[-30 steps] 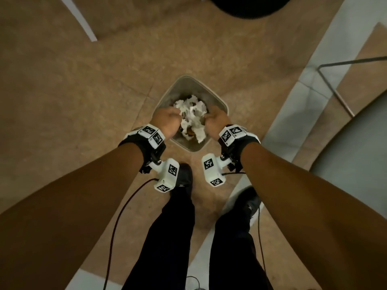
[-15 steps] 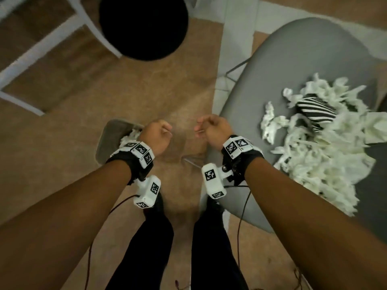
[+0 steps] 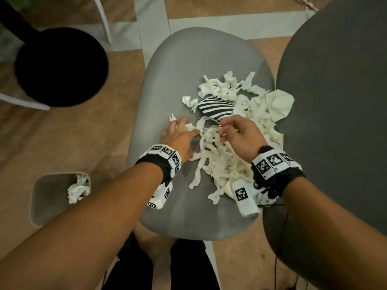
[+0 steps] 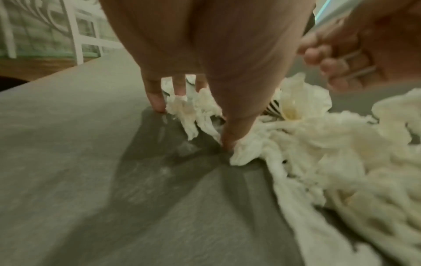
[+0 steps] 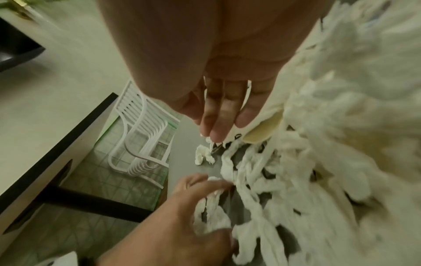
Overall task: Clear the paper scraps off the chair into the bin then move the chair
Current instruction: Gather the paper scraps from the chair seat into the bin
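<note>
A heap of white paper scraps [image 3: 228, 164] lies on the grey chair seat [image 3: 184, 65], with a black-and-white striped piece [image 3: 215, 106] among them. My left hand [image 3: 182, 126] rests with spread, straight fingers on the seat at the heap's left edge, its fingertips [image 4: 157, 106] touching the scraps [image 4: 307, 153]. My right hand [image 3: 224, 128] hovers over the middle of the heap with loosely bent fingers [image 5: 216, 126] brushing the strips [image 5: 284, 180], holding nothing. The grey bin [image 3: 41, 197] stands on the floor at lower left with scraps [image 3: 78, 189] inside.
A darker grey rounded surface [image 3: 335, 101] rises just right of the seat. A black round object [image 3: 60, 68] and white chair legs [image 3: 102, 17] stand at upper left. My legs [image 3: 188, 266] are in front of the seat, beside the bin.
Both hands left the bin, where they dropped a load of scraps, and swung right to the chair. They have uncurled and now reach into the heap on the seat.
</note>
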Action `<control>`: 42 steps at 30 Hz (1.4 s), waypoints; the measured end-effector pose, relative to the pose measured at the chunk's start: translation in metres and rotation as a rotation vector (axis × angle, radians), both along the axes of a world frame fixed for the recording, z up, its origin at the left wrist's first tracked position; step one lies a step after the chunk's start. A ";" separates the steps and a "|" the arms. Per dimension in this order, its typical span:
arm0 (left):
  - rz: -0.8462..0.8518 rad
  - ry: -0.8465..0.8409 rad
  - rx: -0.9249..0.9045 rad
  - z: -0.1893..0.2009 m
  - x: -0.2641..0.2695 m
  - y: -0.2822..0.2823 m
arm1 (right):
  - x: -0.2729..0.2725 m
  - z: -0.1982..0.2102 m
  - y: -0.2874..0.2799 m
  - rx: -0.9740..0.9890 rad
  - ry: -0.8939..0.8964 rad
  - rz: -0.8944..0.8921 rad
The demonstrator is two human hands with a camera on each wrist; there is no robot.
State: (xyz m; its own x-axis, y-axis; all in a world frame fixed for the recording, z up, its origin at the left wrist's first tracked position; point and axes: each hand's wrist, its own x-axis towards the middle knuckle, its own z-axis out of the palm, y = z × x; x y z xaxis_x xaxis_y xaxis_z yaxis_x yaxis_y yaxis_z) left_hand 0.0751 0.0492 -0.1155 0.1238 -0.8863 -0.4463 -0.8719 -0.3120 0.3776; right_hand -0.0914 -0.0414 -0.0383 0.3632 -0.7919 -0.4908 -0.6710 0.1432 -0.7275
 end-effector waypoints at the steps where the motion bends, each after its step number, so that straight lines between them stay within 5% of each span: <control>1: -0.030 -0.014 -0.020 -0.004 0.001 0.000 | 0.001 0.000 -0.006 -0.065 0.036 0.045; 5: -0.032 0.088 -0.051 -0.008 0.011 0.012 | 0.017 -0.008 -0.025 -0.343 0.256 0.271; 12: 0.355 0.305 -0.090 0.000 -0.017 0.031 | 0.040 -0.028 -0.048 -0.506 0.549 0.511; 18: 0.034 0.105 0.023 -0.017 -0.045 0.027 | 0.036 -0.039 -0.058 -0.566 0.708 0.641; 27: 0.339 0.217 -0.159 0.018 -0.002 0.034 | 0.036 -0.013 -0.056 -0.759 0.549 0.531; 35: 0.637 0.256 -0.233 0.032 0.001 0.043 | 0.041 0.005 -0.037 -0.623 0.389 0.387; 42: 0.696 0.202 -0.206 0.023 0.012 0.073 | 0.055 0.015 -0.009 -0.508 0.252 0.327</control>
